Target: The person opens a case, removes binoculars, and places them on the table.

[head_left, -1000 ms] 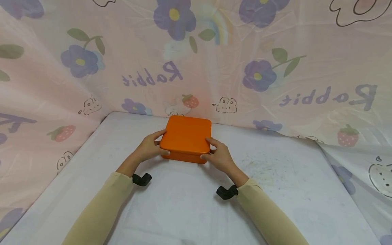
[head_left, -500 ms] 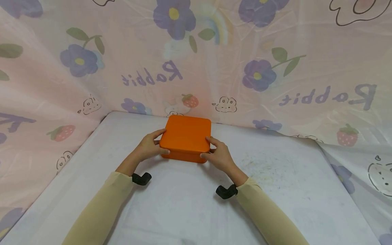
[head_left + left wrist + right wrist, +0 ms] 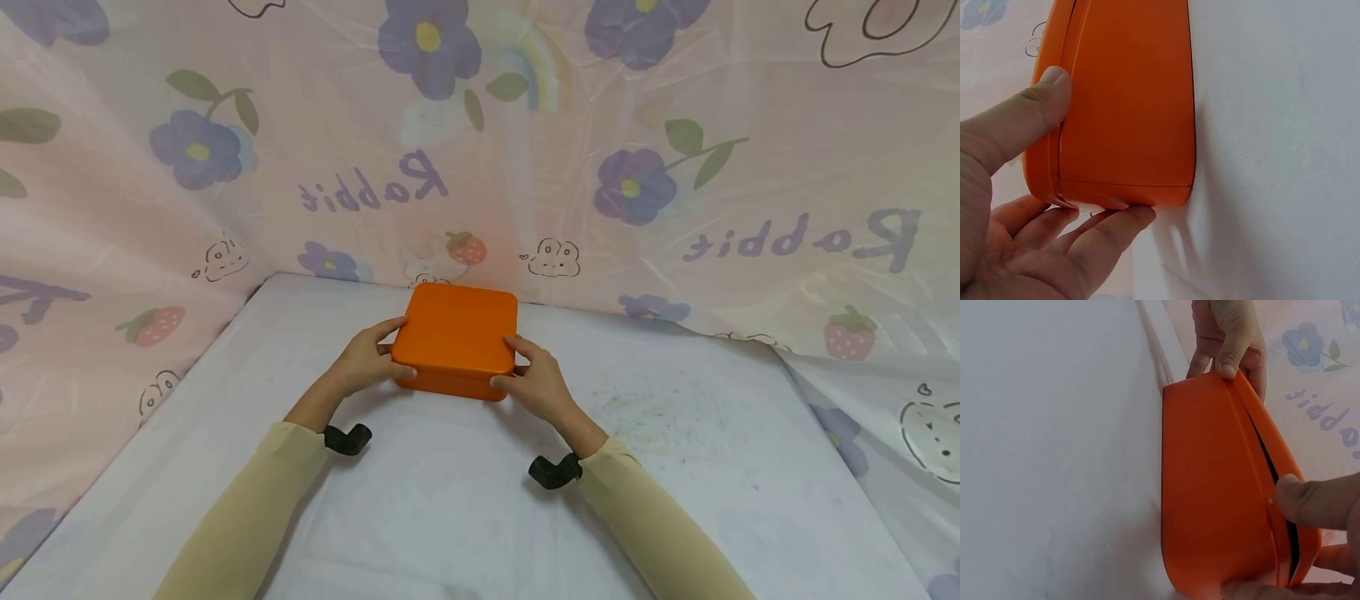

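An orange lidded box (image 3: 456,332) sits on the white table, near its back edge. My left hand (image 3: 363,360) holds its left front corner. In the left wrist view, that thumb (image 3: 1047,103) lies on the front at the lid's rim, while the fingers reach along the side. The right hand (image 3: 542,383) grips the opposite front corner, its thumb (image 3: 1291,497) at the rim of the lid (image 3: 1300,487). A dark gap shows between lid and body in the right wrist view, widening toward the right hand. The box's inside is hidden.
The white table (image 3: 450,508) has faint dark smudges (image 3: 652,408) right of the box. A printed curtain (image 3: 495,167) with flowers and rabbits hangs close behind the box and along both sides. Black camera mounts (image 3: 347,439) sit on the wrists.
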Tool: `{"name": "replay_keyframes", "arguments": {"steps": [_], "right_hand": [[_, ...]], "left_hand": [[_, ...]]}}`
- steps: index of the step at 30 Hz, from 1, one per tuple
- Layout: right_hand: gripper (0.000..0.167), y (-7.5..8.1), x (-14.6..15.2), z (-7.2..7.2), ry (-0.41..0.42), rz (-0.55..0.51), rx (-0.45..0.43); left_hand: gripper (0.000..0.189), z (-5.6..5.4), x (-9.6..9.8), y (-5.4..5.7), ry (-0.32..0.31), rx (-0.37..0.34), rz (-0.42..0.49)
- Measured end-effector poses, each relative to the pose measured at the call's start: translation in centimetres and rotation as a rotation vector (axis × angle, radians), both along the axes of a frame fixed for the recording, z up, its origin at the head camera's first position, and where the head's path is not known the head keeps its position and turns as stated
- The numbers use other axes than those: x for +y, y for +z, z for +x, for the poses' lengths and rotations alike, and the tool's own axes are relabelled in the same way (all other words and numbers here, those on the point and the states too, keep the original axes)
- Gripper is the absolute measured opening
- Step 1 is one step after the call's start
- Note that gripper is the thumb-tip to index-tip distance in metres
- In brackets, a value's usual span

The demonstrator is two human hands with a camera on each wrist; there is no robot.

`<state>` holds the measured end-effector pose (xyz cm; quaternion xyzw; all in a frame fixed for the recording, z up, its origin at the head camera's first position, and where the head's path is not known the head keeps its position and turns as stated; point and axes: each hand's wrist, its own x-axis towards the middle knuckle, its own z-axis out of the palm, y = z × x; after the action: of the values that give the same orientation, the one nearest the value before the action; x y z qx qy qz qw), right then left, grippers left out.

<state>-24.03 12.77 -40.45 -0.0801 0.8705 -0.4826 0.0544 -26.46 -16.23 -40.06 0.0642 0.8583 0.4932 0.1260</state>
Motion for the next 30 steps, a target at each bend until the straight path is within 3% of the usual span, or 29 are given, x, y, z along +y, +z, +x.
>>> {"name": "replay_keyframes", "arguments": {"steps": [16,30], "right_hand": [[0.076,0.07,0.17,-0.02,0.022,-0.018,0.019],[0.077,-0.18,-0.04,-0.18,-0.018,0.013,0.008]], "left_hand": [[0.097,0.07,0.01,0.31,0.001,0.008,0.001],[0.095,0.18,0.1,0.01,0.022,0.01,0.014]]}}
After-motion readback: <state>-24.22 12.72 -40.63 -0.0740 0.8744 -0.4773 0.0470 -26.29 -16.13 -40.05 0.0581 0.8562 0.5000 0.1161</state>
